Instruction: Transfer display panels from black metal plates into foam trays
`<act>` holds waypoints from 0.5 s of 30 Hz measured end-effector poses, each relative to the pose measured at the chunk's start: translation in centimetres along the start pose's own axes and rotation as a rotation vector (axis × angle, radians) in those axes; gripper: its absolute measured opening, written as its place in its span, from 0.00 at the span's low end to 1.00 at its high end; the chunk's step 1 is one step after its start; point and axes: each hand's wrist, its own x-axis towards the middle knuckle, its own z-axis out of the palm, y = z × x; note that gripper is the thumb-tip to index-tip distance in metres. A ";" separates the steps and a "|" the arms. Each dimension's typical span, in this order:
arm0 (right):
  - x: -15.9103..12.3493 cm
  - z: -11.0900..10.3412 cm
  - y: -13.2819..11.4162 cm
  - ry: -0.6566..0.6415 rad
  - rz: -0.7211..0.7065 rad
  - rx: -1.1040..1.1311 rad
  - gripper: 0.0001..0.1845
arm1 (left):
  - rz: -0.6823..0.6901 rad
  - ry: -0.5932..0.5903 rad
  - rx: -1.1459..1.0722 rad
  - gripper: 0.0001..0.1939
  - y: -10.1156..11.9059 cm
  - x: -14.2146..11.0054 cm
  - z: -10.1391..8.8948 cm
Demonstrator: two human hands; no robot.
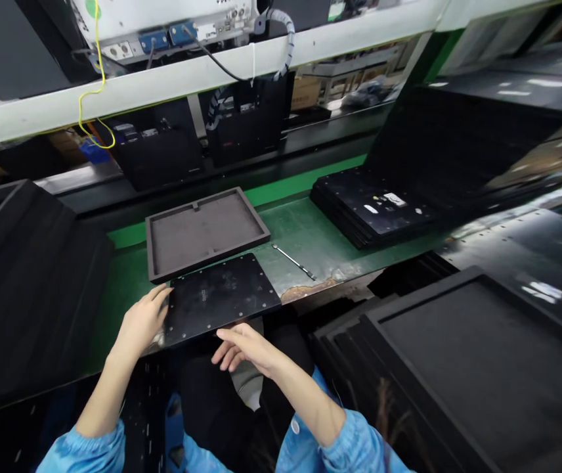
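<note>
A flat black panel [222, 299] with small round fasteners along its border lies at the front of the green bench, its near side by the bench edge. At the panel's left end, my left hand [144, 320] has its fingers closed against the side and far corner. My right hand [249, 348] is at the near edge, fingers apart and thumb tip close to the rim; whether it touches is unclear. Just behind the panel sits a shallow dark foam tray [207, 230] with a raised border. A slim metal wrench [293, 261] lies to the right.
Stacked black panels [374, 203] stand at the back right of the green bench [285, 217]. Large dark foam trays [488, 348] are piled at lower right, and dark foam pieces [29, 282] stand at left. A white rail [163, 82] with hanging cables crosses above.
</note>
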 end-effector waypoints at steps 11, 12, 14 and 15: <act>-6.1 -6.1 1.6 0.334 -0.292 -0.312 0.25 | 0.050 -0.064 -0.196 0.43 8.7 -0.1 4.6; -6.1 -7.7 0.3 0.517 -0.404 -0.427 0.24 | 0.072 -0.061 -0.193 0.47 9.7 0.2 4.9; -5.1 -11.1 -2.3 0.898 -0.609 -0.722 0.24 | 0.145 -0.069 -0.189 0.53 11.7 0.7 5.5; -4.2 -12.8 -3.4 1.034 -0.645 -0.887 0.26 | 0.174 -0.074 -0.182 0.55 12.6 1.0 5.6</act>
